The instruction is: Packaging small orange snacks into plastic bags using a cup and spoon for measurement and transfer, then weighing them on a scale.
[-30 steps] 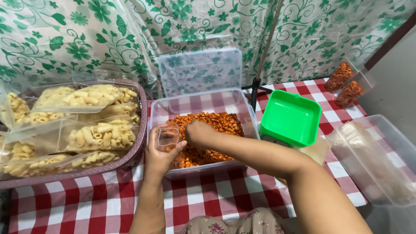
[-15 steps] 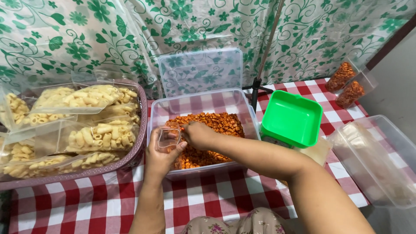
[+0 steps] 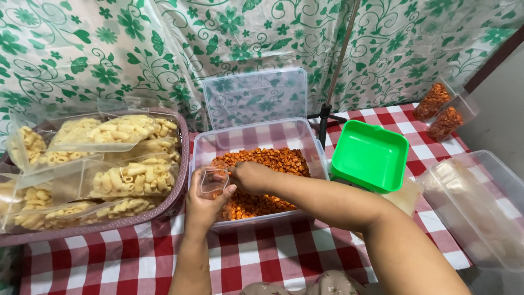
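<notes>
The left hand (image 3: pixel 203 201) pinches a small clear bag (image 3: pixel 213 180) open at the near-left rim of a clear tub (image 3: pixel 256 134) of orange snacks (image 3: pixel 273 164) — the right hand (image 3: pixel 250 177), fingers bunched, touches its mouth. Packed macaroni bags (image 3: pixel 109 164) fill a basket (image 3: pixel 183 158) left; a green tray (image 3: pixel 370 155) sits right on the checked tabletop (image 3: pixel 262 262).

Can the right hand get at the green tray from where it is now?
Probably yes. The right hand sits over the orange snacks in the clear tub, and the green tray lies open just beside that tub with nothing between them.

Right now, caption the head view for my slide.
Left hand holds a small clear bag; right hand reaches into the orange-snack tub.
</notes>
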